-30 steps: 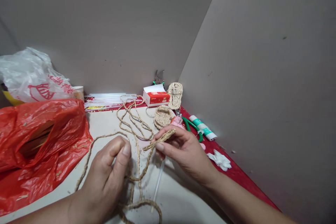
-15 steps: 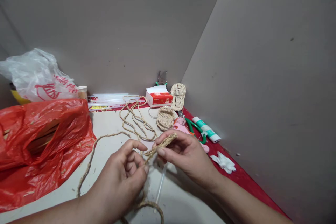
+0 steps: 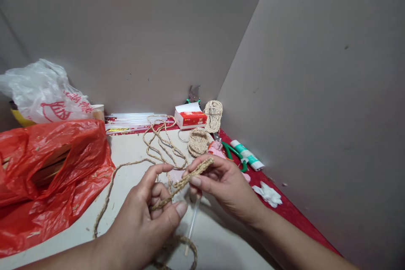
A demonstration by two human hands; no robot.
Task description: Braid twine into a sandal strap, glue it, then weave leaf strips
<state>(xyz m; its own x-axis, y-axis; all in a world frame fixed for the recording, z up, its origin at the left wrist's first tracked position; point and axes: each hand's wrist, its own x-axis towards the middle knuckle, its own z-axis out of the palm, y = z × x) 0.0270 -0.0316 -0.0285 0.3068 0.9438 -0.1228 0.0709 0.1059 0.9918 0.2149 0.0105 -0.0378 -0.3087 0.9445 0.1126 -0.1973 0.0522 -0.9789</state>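
A folded length of braided straw rope (image 3: 198, 173) is pinched between the thumb and fingers of my right hand (image 3: 223, 179). From there the rope runs to my left hand (image 3: 150, 209), across its palm and under the curled fingers. The left index finger and thumb are spread apart. Below the hands a loop of the same rope hangs or lies near the table's front. A thin translucent stick (image 3: 193, 221) shows beneath my right hand; I cannot tell if it touches the hand. More rope trails in loops over the white tabletop (image 3: 126, 194).
At left lies a red plastic bag (image 3: 85, 177) with straw-like strips inside, and behind it a white bag (image 3: 47, 88). At the back are translucent sticks (image 3: 133, 118), a tissue box (image 3: 190, 118), woven pieces (image 3: 214, 116) and green-handled scissors (image 3: 232, 152). Crumpled tissue (image 3: 268, 194) lies right.
My left thumb has lifted and moved right, widening from the index finger. The rope now shows running across the left palm. My right hand keeps its pinch on the fold.
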